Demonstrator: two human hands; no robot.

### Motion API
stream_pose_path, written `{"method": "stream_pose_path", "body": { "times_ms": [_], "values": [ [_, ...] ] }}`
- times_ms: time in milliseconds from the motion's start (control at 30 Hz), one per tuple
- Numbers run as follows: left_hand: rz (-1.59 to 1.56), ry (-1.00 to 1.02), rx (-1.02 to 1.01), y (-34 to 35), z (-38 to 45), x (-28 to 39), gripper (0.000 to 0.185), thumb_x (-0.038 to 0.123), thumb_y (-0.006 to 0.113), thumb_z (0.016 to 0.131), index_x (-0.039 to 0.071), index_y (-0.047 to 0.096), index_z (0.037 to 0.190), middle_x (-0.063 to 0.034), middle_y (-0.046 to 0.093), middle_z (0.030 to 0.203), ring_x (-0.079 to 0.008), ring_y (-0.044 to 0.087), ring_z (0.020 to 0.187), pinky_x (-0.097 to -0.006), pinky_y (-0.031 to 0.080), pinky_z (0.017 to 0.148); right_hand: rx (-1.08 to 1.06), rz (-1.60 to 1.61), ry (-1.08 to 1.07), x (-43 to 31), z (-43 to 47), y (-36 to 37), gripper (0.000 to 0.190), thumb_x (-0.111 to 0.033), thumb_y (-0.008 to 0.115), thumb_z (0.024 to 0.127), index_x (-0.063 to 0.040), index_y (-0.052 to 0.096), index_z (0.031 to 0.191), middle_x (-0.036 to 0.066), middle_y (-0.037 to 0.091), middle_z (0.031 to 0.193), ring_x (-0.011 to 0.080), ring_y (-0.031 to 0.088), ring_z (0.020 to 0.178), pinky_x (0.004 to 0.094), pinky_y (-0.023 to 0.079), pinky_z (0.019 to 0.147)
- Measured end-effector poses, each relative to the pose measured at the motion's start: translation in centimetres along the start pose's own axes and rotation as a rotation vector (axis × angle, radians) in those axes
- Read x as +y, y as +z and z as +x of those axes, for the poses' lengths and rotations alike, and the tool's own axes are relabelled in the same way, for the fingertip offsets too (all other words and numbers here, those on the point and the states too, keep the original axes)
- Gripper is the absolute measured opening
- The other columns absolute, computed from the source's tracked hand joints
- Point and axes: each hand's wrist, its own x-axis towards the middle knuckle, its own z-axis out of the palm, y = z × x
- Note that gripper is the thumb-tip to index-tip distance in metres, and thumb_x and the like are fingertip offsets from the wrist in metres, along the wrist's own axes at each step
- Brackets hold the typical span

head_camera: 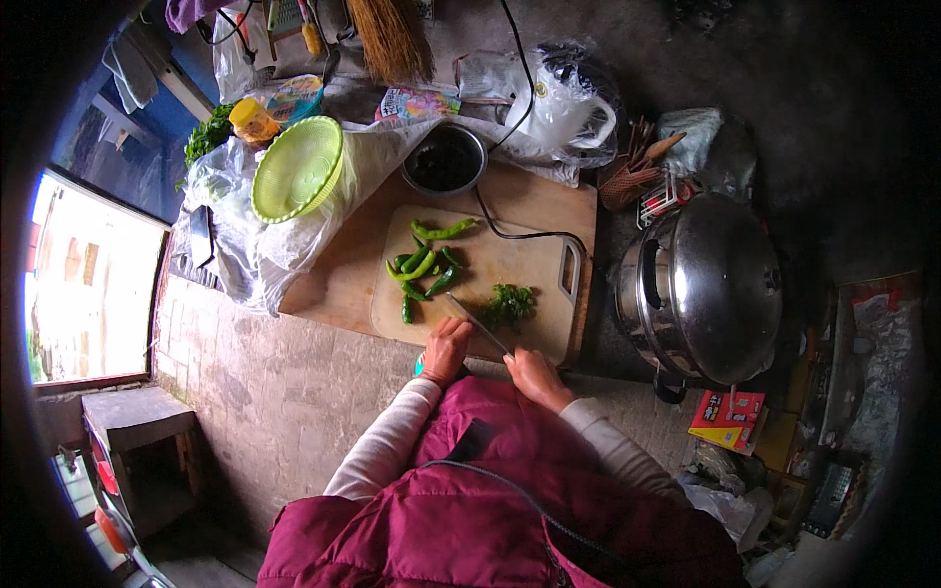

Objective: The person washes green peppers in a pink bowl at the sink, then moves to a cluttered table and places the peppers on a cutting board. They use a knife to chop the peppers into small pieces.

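My right hand (535, 373) is closed around the handle of a knife (479, 323), whose blade points up and left over the near part of the cutting board (507, 257). At the board's near edge, left of the knife, my left hand (445, 345) has its fingers bent down; what lies under them is hidden. Several green peppers (417, 266) lie on the left half of the board, with one long pepper (444, 230) above them. A small heap of chopped leafy greens (513, 301) sits right of the blade.
A metal bowl (445, 158) stands behind the board, and a green plastic basket (298, 170) on plastic sheeting at left. A black cable (523, 236) crosses the board's upper right. On the right is a large lidded steel pot (706, 290); a stool (136, 415) stands lower left.
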Motion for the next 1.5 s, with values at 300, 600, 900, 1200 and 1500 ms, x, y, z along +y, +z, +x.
{"method": "stream_pose_path", "body": {
  "times_ms": [300, 600, 900, 1200, 1500],
  "values": [
    [-0.043, 0.042, 0.014, -0.1, -0.5, -0.1, 0.019, 0.004, 0.055, 0.077, 0.007, 0.063, 0.094, -0.0102, 0.061, 0.092, -0.0315, 0.057, 0.083, -0.0410, 0.049, 0.073, 0.013, 0.017, -0.004, 0.7, 1.2, 1.2, 0.037, -0.031, 0.057, 0.092, 0.004, 0.061, 0.081, 0.030, 0.062, 0.077, 0.0479, 0.061, 0.076, 0.0554, 0.047, 0.065],
    [0.023, -0.020, -0.043, -0.3, -0.5, 0.0, 0.014, 0.005, 0.053, 0.076, 0.006, 0.058, 0.089, -0.0123, 0.057, 0.087, -0.0333, 0.056, 0.084, -0.0424, 0.048, 0.073, 0.001, -0.029, -0.036, 0.1, 0.0, 0.5, 0.036, -0.031, 0.056, 0.093, 0.002, 0.061, 0.081, 0.028, 0.063, 0.074, 0.0475, 0.061, 0.073, 0.0550, 0.049, 0.065],
    [-0.034, 0.027, -0.028, -0.7, -0.9, 0.1, 0.020, 0.005, 0.054, 0.077, 0.006, 0.061, 0.095, -0.0114, 0.060, 0.095, -0.0327, 0.057, 0.088, -0.0412, 0.049, 0.075, -0.012, 0.043, -0.015, 1.1, 1.5, 1.6, 0.039, -0.032, 0.059, 0.091, 0.004, 0.061, 0.077, 0.030, 0.062, 0.076, 0.0480, 0.061, 0.075, 0.0547, 0.047, 0.066],
    [-0.002, -0.042, -0.066, -0.5, -0.8, -0.1, 0.016, 0.004, 0.053, 0.077, 0.005, 0.058, 0.092, -0.0119, 0.059, 0.094, -0.0340, 0.056, 0.089, -0.0414, 0.049, 0.076, -0.021, 0.014, -0.066, 1.2, 0.4, 0.6, 0.040, -0.033, 0.059, 0.091, 0.005, 0.061, 0.077, 0.030, 0.062, 0.075, 0.0482, 0.061, 0.076, 0.0536, 0.047, 0.066],
    [0.020, -0.015, -0.038, -0.5, -0.8, 0.0, 0.015, 0.004, 0.053, 0.076, 0.008, 0.058, 0.090, -0.0107, 0.057, 0.085, -0.0319, 0.056, 0.084, -0.0413, 0.048, 0.073, -0.014, 0.081, -0.059, 1.8, 1.5, 2.2, 0.041, -0.033, 0.059, 0.091, 0.004, 0.062, 0.075, 0.029, 0.062, 0.074, 0.0479, 0.061, 0.074, 0.0542, 0.047, 0.065]
  ]
}}
